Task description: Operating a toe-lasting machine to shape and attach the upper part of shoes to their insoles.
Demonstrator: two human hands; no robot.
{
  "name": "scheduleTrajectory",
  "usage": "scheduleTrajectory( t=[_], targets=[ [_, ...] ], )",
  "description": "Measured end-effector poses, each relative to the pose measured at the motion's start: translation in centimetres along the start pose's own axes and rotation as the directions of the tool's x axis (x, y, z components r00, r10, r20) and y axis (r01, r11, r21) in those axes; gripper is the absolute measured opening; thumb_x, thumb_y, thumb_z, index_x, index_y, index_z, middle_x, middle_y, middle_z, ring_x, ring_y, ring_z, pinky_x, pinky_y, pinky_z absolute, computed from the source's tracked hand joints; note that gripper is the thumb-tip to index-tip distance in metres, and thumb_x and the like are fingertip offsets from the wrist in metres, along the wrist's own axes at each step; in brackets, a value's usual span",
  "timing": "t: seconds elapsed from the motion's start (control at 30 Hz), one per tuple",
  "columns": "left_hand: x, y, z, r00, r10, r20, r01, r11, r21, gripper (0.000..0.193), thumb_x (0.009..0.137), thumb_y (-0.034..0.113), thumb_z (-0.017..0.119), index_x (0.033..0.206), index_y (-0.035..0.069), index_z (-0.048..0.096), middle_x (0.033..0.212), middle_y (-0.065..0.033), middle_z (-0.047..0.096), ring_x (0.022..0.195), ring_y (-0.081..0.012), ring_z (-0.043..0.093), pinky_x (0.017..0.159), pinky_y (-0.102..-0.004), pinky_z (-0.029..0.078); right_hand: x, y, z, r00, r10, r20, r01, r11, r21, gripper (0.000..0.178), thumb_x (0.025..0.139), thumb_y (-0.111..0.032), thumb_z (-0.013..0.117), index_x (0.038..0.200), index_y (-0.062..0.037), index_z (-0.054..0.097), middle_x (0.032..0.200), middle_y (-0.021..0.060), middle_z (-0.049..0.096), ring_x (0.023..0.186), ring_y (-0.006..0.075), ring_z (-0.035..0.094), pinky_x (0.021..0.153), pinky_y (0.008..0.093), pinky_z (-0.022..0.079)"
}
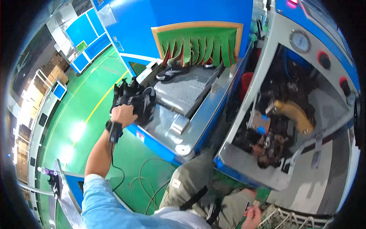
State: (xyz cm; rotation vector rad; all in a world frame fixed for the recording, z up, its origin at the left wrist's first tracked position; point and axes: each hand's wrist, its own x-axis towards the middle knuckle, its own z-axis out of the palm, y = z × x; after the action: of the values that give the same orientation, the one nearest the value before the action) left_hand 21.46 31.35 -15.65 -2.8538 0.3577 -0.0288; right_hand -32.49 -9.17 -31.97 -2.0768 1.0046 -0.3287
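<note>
My left hand point(124, 115) is closed on a black shoe point(144, 105) with a grey mark on its side, at the near left corner of the conveyor. More black shoes point(122, 90) are bunched right beside it, partly hidden by the hand. Farther back on the conveyor bed point(179, 89) lies another black shoe point(172, 72) with a white sole, close to the green strip curtain point(196, 45). Low at the right, my right hand point(251, 217) has its fingers curled in by a white wire basket point(286, 219). What it holds, if anything, is too small to tell.
On the right stands a machine with a pressure gauge point(300, 41), red-and-black knobs point(324, 60) and a yellow curved part point(293, 114) inside its opening. A thin cable point(141, 177) loops over the green floor. A bottle point(46, 170) stands at the lower left.
</note>
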Motion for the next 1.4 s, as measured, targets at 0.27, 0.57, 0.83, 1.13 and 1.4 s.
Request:
scheduleTrajectory(
  t=[0.27,0.57,0.83,1.13,1.4],
  targets=[
    [28.4,7.0,3.0,0.943,0.216,-0.253,-0.301,0.878,-0.373,0.092,0.072,0.053,0.081,0.135,-0.006,0.050,0.111,-0.0274,0.070,0.106,-0.0399,0.068,0.091,-0.0449,0.055,2.4,-1.4,3.9,0.915,0.397,0.072,-0.393,0.836,0.383,0.039,0.104,-0.035,0.060,0.121,-0.0012,0.068,0.094,0.0077,0.070,0.081,0.0210,0.061,0.077,0.0372,0.051],
    [31.1,14.4,7.8,0.943,-0.049,-0.330,-0.113,0.884,-0.454,0.071,0.067,0.032,0.088,0.125,0.002,0.061,0.123,-0.0231,0.059,0.117,-0.0431,0.056,0.101,-0.0503,0.049,2.4,-9.4,2.3,0.873,0.470,0.130,-0.487,0.854,0.186,0.042,0.104,-0.035,0.058,0.130,-0.0034,0.066,0.124,0.0160,0.069,0.117,0.0300,0.063,0.100,0.0442,0.049],
    [3.7,18.4,-5.8,0.950,0.124,-0.287,-0.281,-0.065,-0.958,0.040,0.079,0.002,0.078,0.116,-0.003,0.067,0.113,-0.0090,0.070,0.095,-0.0157,0.065,0.084,-0.0298,0.052,5.2,-13.1,4.8,0.984,-0.099,0.146,-0.020,0.758,0.652,0.061,0.094,-0.008,0.071,0.148,0.0015,0.044,0.118,0.0084,0.064,0.102,0.0126,0.060,0.088,0.0271,0.050],
    [-20.5,23.0,-0.5,0.753,0.658,-0.013,0.360,-0.427,-0.830,0.113,0.057,0.028,0.101,0.147,-0.004,0.041,0.138,-0.0119,0.057,0.126,-0.0250,0.056,0.111,-0.0395,0.042,1.4,-17.2,4.3,0.763,-0.633,0.131,0.141,0.361,0.922,0.142,0.076,-0.037,0.090,0.157,0.0036,-0.019,0.166,0.0256,0.013,0.154,0.0335,0.018,0.124,0.0411,0.014],
    [-24.8,25.6,0.4,0.451,0.892,0.017,0.372,-0.171,-0.912,0.098,0.066,0.016,0.097,0.146,-0.001,0.043,0.140,-0.0093,0.054,0.129,-0.0196,0.051,0.112,-0.0362,0.040,-3.7,-12.3,2.9,0.895,-0.306,0.324,-0.153,0.473,0.868,0.115,0.083,-0.015,0.080,0.162,0.0005,-0.002,0.163,0.0155,0.024,0.149,0.0224,0.026,0.121,0.0367,0.023]
  ],
)
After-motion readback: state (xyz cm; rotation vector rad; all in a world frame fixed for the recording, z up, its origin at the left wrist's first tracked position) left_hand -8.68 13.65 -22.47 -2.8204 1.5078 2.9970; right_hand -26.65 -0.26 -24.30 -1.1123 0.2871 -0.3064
